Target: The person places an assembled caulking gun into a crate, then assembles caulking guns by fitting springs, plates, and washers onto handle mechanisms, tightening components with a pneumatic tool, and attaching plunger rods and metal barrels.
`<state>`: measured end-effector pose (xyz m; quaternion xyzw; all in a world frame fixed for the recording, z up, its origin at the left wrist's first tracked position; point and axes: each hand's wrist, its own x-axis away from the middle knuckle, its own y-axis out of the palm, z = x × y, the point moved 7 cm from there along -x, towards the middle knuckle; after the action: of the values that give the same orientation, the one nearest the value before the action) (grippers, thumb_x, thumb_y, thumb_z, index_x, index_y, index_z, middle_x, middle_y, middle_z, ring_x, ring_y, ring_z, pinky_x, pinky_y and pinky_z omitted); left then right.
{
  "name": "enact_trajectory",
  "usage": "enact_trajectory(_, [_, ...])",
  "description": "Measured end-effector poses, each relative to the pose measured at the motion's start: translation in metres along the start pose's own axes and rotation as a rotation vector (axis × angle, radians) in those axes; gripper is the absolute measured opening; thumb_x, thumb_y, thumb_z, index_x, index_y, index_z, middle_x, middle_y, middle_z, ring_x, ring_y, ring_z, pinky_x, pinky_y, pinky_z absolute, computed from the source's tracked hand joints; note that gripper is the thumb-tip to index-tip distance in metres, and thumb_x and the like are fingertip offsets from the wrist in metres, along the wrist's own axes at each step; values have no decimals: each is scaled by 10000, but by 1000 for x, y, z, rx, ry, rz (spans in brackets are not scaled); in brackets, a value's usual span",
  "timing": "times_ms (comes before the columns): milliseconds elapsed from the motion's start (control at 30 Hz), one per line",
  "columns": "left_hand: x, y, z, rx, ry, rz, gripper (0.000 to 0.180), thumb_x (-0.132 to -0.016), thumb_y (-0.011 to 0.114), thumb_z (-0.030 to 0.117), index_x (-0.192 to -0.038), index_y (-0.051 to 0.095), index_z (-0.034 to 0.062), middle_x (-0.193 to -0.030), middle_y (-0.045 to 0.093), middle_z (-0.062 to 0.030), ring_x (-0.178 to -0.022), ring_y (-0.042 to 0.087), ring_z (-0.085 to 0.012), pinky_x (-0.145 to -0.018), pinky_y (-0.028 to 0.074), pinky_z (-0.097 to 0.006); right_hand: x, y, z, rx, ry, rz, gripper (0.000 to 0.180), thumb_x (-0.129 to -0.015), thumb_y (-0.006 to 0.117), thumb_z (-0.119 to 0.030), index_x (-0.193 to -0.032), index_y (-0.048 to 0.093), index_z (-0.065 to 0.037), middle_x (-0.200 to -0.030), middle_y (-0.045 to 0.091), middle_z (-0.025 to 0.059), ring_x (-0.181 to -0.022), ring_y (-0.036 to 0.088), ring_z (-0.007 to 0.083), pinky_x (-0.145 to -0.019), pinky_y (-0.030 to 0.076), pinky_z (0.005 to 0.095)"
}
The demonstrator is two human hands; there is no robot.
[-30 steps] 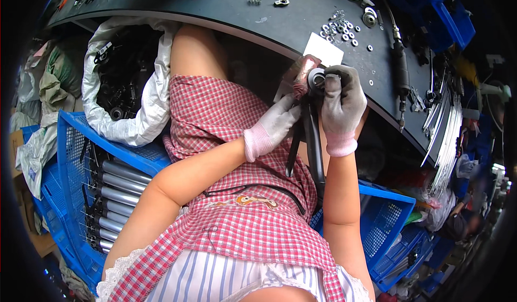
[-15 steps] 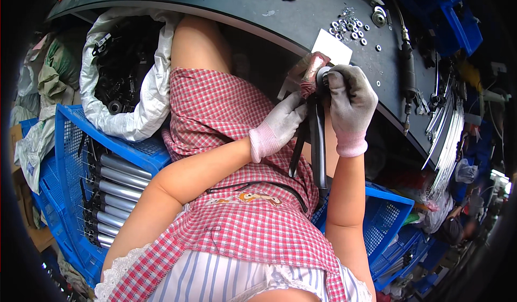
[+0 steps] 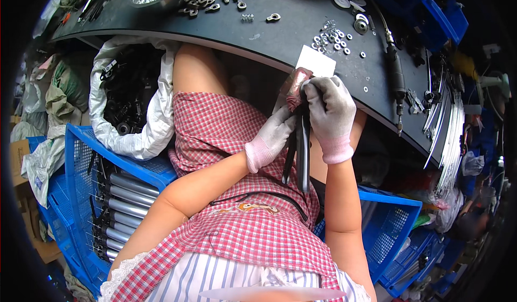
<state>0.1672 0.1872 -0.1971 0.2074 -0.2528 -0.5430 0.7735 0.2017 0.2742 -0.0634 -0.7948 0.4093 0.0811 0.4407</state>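
- On my feed, the right hand (image 3: 332,110) is clamped on the upper end of the black tubed part (image 3: 303,159), between both hands.
- Left hand (image 3: 272,135) beside it; whether gripping, I cannot tell.
- White card (image 3: 316,61) beyond the right hand.
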Motion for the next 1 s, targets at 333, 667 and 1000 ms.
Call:
enact_trajectory(333, [9,-21,10,-111,-105,103,395,-1004,399,334,-1244,424,21,-1062,589,-113,-856,650,-203,-702,539,-276,60,-153,91,-284,636,-881,236,-777,503,-52,-925,660,45,-669,616,58,-632,571,99,-606,475,250])
enact_trajectory(667, [21,-39,34,-339,-22,282,687,-881,612,485,-1321,394,5,-1235,500,-100,-1069,552,-195,-918,478,-327,284,-50,384,505,238,-1961,554,-799,562,-372,-1245,582,-45,-1237,582,221,-1137,562,362,-959,449,436])
enact_trajectory(1000, [21,-40,35,-138,-3,547,414,-874,583,4,-1270,468,41,-1201,541,-24,-1130,528,-129,-993,425,-300,189,24,295,506,-285,-1823,592,-797,570,-397,-1270,557,-40,-1272,554,223,-1172,534,364,-986,429,430])
